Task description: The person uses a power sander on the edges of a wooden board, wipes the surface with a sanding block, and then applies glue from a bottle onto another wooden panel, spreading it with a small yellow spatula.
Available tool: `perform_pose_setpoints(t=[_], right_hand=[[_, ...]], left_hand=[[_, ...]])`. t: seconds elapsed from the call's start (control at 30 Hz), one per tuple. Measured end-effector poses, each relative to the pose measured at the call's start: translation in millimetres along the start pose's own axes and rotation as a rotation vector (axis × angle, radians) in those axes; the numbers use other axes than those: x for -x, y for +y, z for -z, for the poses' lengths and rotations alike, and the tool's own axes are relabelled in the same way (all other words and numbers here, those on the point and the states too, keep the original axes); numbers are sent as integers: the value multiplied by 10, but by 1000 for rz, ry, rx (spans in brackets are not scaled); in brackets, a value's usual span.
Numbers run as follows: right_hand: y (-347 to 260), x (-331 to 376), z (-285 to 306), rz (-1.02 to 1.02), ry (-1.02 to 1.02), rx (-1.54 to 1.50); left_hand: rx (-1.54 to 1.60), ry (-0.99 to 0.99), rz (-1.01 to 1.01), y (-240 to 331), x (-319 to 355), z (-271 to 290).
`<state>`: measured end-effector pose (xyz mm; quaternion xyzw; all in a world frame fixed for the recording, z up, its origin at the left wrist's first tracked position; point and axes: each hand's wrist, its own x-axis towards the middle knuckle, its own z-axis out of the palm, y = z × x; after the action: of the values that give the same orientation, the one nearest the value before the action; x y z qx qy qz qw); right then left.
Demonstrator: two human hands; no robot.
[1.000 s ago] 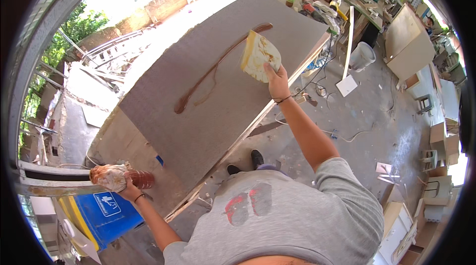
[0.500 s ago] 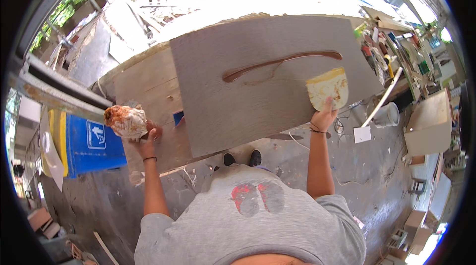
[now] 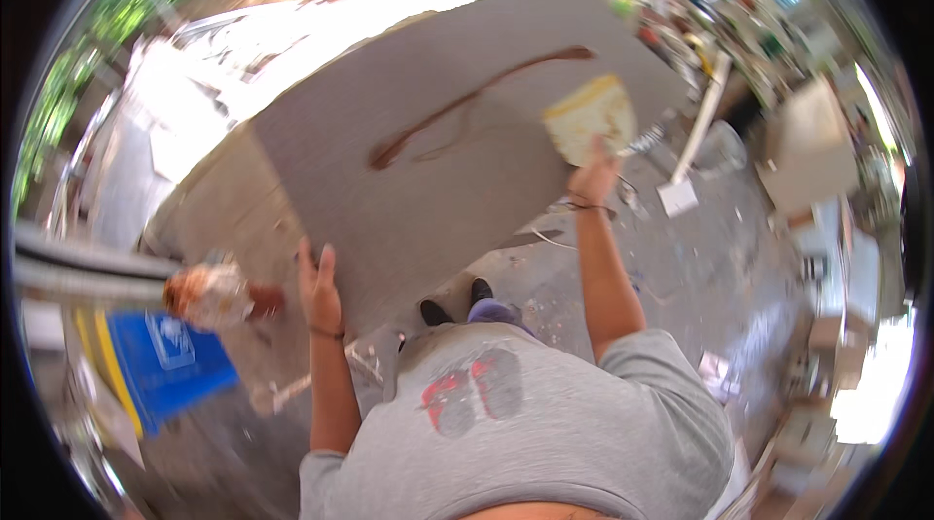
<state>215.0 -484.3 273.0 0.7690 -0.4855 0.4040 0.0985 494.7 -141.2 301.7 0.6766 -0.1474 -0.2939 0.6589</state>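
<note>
A wide grey board (image 3: 418, 199) lies on the workbench (image 3: 229, 204), with a long brown streak of thick liquid (image 3: 391, 150) across it. My right hand (image 3: 595, 178) grips a yellowish-white, stained spreader (image 3: 590, 121) over the board's right part. At the board's near-left edge is my left hand (image 3: 321, 291), fingers stretched out and holding nothing. To its left, a paint-smeared bottle (image 3: 216, 296) with a reddish-brown end lies on the bench, apart from the hand. Motion blurs the picture somewhat.
A blue and yellow bin (image 3: 180, 369) stands left of the bench. Past the board's right end are piled tools and scraps (image 3: 681, 29), a pale strip of wood (image 3: 702, 116) and a clear bucket (image 3: 722, 150). A cardboard box (image 3: 809, 145) is farther right.
My left hand has let go of the bottle, now on the bench, and moved right to the board's edge. The right hand still holds the spreader. The whole view has tilted and shifted.
</note>
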Motion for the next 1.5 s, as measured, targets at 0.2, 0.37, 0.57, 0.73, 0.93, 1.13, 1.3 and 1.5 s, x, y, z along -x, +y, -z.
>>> perform_pose_setpoints(t=[0.2,0.37,0.57,0.73,0.93,1.13,1.3,1.5], right_hand=[[-163,-253,112,-771,221,-1391],[170,-304,71,-467,79,-855],[184,-1428,339,236,-328,-361],[-283,-1999,172,167,-730,-221],[-1205,-1869,-537,346,-859,149],[-2795,-1245,-450,895,-987,217],[-4025,-544,32,867,-1080,-26],[-4591,-32,638,1005,-1170,-341]], left_hand=[[-67,77,-217,-238,-109,-217],[-184,75,-203,-86,-9,-255],[-92,97,-209,-259,-63,-125],[55,62,-197,-237,-54,-147],[-20,87,-254,-351,-76,-139],[-54,81,-274,-307,-74,-193],[207,95,-228,-356,-67,-216],[219,113,-110,-210,62,-120]])
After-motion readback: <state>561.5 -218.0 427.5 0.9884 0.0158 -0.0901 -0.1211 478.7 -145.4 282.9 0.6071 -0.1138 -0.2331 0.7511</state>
